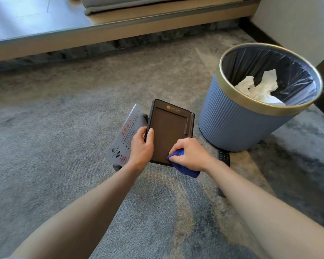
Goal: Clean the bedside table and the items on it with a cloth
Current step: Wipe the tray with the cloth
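- Over the grey carpet [64, 146], in the head view, a brown tray [168, 131] is held up mid-scene, just left of a blue bin [232, 126].
- Its left edge is clamped by the left hand [141, 146], thumb on the top face, fingers curled beneath.
- A blue cloth [185, 169] is bunched in the right hand [190, 154], fingers closed round it, and pressed to the tray's near right corner.
- Handling, as judged: the tray looks stiff, light and smooth-faced, so perhaps slippery. It is best gripped by the raised rim along a long side. The cloth is soft and best kept wadded.
- Counted: one tray, one cloth, one clear sign card [125, 135] partly hidden by the left hand, one remote [223, 157] on the carpet by the right wrist, one bin. Crumpled white tissue [258, 88] is seen inside, number not to be told.
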